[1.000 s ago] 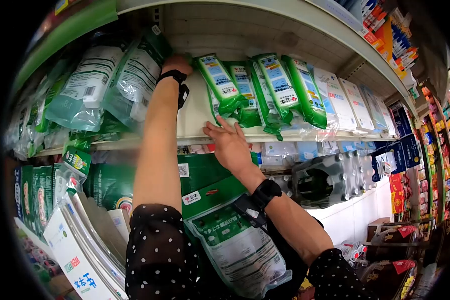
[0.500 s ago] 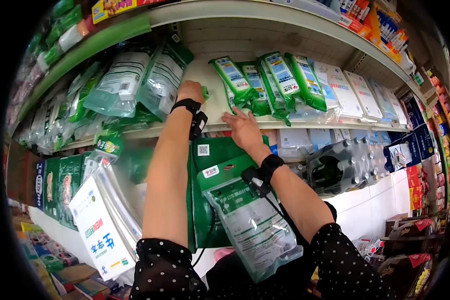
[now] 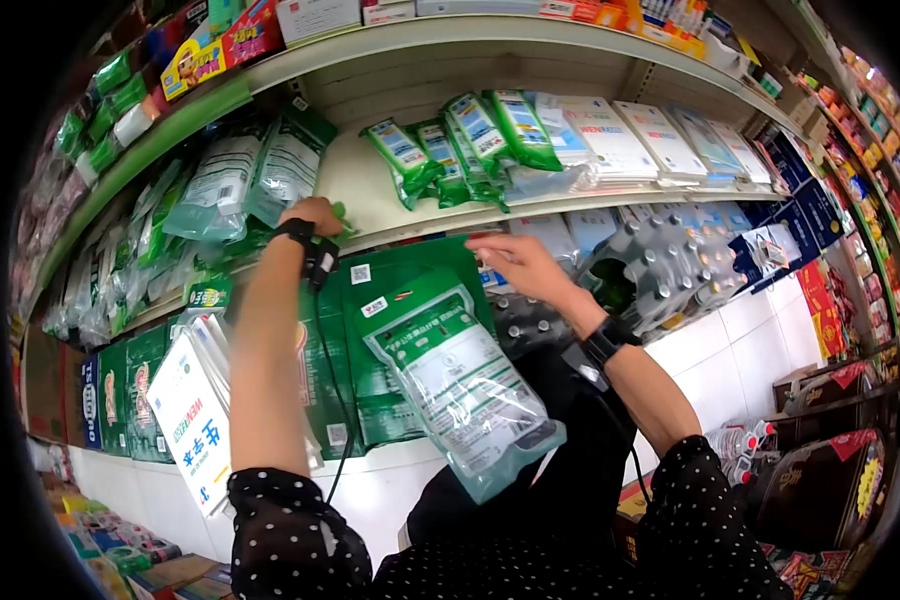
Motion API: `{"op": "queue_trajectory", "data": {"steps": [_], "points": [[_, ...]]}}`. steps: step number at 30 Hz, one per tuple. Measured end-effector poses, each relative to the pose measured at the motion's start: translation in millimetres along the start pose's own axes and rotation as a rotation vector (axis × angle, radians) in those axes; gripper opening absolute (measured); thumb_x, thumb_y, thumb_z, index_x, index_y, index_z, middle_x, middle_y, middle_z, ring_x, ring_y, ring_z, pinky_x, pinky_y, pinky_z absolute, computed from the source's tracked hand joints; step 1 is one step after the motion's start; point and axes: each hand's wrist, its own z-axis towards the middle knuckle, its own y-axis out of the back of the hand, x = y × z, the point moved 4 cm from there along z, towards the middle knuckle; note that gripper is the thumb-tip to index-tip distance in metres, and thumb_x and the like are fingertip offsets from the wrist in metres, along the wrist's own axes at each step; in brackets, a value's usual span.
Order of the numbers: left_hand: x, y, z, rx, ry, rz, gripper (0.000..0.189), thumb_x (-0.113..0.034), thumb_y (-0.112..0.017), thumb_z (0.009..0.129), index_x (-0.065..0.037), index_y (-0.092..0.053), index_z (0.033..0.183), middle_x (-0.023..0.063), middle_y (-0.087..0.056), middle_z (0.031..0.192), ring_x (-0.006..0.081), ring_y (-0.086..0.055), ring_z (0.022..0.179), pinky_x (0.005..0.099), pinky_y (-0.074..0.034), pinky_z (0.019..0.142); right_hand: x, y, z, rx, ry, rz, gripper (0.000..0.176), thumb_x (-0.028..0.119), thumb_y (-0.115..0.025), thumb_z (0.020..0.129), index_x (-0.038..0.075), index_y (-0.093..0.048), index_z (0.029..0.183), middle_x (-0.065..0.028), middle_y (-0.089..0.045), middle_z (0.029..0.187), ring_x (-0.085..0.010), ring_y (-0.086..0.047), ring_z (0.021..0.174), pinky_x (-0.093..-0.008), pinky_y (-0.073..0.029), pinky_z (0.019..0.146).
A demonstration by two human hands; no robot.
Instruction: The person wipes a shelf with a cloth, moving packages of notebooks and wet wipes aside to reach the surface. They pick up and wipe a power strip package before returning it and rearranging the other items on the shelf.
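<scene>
My left hand is closed at the front of the shelf, beside the clear-and-green hanging packs. A small green item sticks out past its fingers; most of it is hidden. My right hand is held in front of the shelf lip, fingers stretched out and no object seen in them. Its fingertips are close to the top corner of a green box; contact cannot be made out. Below, a green-topped clear plastic pack leans over my lap. Both wrists wear black bands with cables.
Green-wrapped packs and white notebooks line the shelf's middle and right. More notebooks stand tilted at lower left. Shrink-wrapped bottles sit below the shelf at right. An upper shelf edge overhangs.
My left hand has drawn back toward the shelf's front edge with the green item. My right hand has come off the shelf lip, lower and to the right. The camera view has shifted.
</scene>
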Motion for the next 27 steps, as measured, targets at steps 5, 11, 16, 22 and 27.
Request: {"op": "queue_trajectory", "data": {"steps": [5, 11, 16, 22, 27], "points": [[24, 50, -63, 0.131, -0.095, -0.576, 0.048, -0.040, -0.061, 0.071, -0.002, -0.063, 0.102, 0.0121, -0.062, 0.102, 0.0201, -0.058, 0.091, 0.0360, -0.047, 0.076, -27, 36, -66, -0.195, -0.007, 0.006, 0.025, 0.020, -0.056, 0.092, 0.003, -0.065, 0.108, -0.0102, -0.069, 0.095, -0.0146, -0.063, 0.085, -0.0276, -0.048, 0.077], [49, 60, -79, -0.281, -0.180, -0.156, 0.051, -0.039, -0.060, 0.072, 0.006, -0.063, 0.096, 0.0191, -0.066, 0.092, 0.0280, -0.063, 0.083, 0.0362, -0.049, 0.071, -12, 36, -103, -0.280, -0.032, 0.267, 0.027, 0.017, -0.053, 0.094, -0.004, -0.063, 0.108, -0.0068, -0.068, 0.098, -0.0109, -0.060, 0.092, -0.0257, -0.047, 0.083], [-33, 78, -132, -0.292, -0.485, -0.627, 0.039, -0.035, -0.057, 0.077, 0.000, -0.064, 0.092, 0.0115, -0.066, 0.083, 0.0207, -0.061, 0.076, 0.0339, -0.047, 0.068, 38, 32, -114, -0.264, -0.010, 0.431, 0.042, 0.027, -0.054, 0.094, 0.000, -0.051, 0.126, -0.0133, -0.061, 0.115, -0.0182, -0.061, 0.099, -0.0294, -0.049, 0.084], [-178, 68, -237, -0.103, -0.774, -0.959, 0.038, -0.038, -0.060, 0.086, -0.007, -0.062, 0.107, 0.0011, -0.064, 0.089, 0.0105, -0.058, 0.078, 0.0263, -0.047, 0.068, 96, 26, -124, -0.325, -0.086, 0.633, 0.062, 0.039, -0.059, 0.090, 0.006, -0.035, 0.136, -0.0109, -0.052, 0.124, -0.0200, -0.059, 0.102, -0.0312, -0.050, 0.080], [-228, 49, -308, 0.509, -1.010, -1.277, 0.075, -0.066, -0.042, 0.087, -0.009, -0.042, 0.135, 0.0107, -0.048, 0.131, 0.0174, -0.053, 0.110, 0.0279, -0.044, 0.090, 85, 41, -142, -0.595, -0.002, 0.632, 0.038, 0.021, -0.063, 0.087, 0.001, -0.053, 0.118, -0.0063, -0.060, 0.107, -0.0144, -0.059, 0.091, -0.0279, -0.047, 0.078]]}}
